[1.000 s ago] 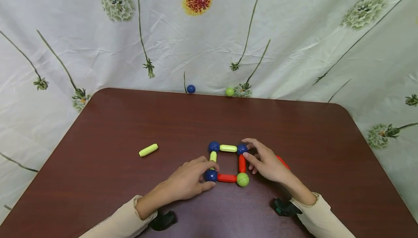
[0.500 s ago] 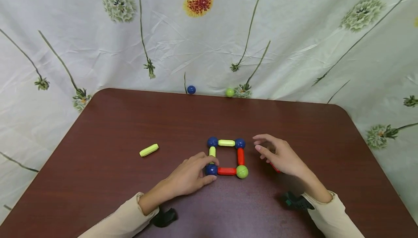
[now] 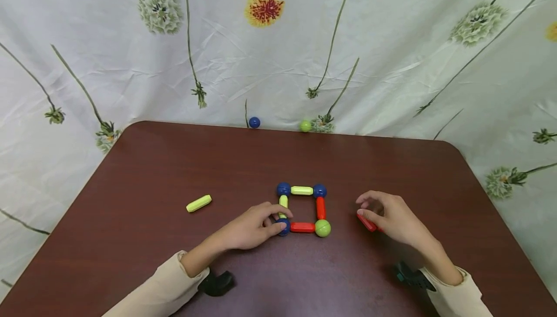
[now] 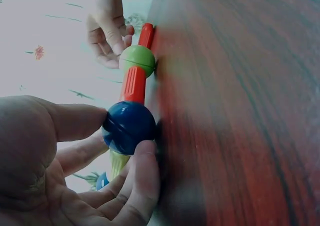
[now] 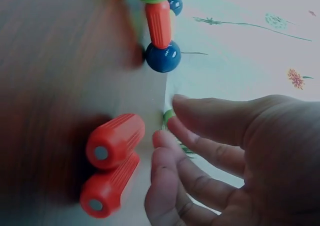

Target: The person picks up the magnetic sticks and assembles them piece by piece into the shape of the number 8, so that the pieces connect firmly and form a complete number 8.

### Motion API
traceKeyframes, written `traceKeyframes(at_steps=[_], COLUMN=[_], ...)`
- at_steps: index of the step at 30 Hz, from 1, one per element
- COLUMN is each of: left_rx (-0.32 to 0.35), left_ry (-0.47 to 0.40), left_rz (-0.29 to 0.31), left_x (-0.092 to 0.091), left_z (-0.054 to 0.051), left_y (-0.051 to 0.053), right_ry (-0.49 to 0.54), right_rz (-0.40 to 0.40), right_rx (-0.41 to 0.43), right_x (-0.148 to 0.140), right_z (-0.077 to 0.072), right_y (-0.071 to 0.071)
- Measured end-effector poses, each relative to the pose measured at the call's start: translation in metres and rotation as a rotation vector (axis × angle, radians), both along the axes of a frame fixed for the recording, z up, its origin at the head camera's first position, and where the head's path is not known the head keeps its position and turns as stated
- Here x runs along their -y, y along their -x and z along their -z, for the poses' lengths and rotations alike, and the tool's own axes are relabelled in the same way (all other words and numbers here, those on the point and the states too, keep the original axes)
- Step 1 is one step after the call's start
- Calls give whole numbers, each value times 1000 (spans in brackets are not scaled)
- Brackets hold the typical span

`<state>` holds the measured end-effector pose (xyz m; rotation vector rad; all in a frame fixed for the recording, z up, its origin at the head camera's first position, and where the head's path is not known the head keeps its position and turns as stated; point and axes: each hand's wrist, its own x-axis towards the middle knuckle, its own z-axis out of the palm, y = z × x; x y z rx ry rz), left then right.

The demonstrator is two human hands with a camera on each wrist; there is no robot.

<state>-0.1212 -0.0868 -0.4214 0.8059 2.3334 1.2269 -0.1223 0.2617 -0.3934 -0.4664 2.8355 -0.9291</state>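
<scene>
A square of rods and balls lies on the table, with a green ball (image 3: 323,228) at its near right corner and blue balls at the others. My left hand (image 3: 251,226) grips the near left blue ball (image 4: 129,127) between thumb and fingers. Two red rods (image 5: 116,141) lie side by side at the right. Over them is my right hand (image 3: 397,216), partly covering them in the head view; in the right wrist view its fingers (image 5: 165,186) are apart from the rods and hold nothing.
A loose yellow-green rod (image 3: 198,203) lies left of the square. At the table's far edge are a blue ball (image 3: 254,122) and a green ball (image 3: 305,125), in front of a flowered cloth (image 3: 226,41).
My right hand has left the square's far right blue ball and moved right to the red rods. The square has shifted slightly away from me, with my left hand staying at its near left corner.
</scene>
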Motion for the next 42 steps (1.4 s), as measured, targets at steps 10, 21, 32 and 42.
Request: traceKeyframes(at_steps=[10, 21, 32, 42], left_rx=[166, 272, 265, 274], left_ry=[-63, -126, -138, -144], left_rz=[-7, 17, 19, 8], left_x=[-4, 5, 4, 4], left_z=[6, 8, 11, 9], left_y=[16, 26, 28, 27], right_ry=[-77, -112, -206, -173], right_rz=[8, 19, 59, 35], right_rx=[20, -1, 10, 24], right_x=[0, 11, 19, 21], right_z=[5, 1, 1, 5], right_y=[-8, -9, -15, -15])
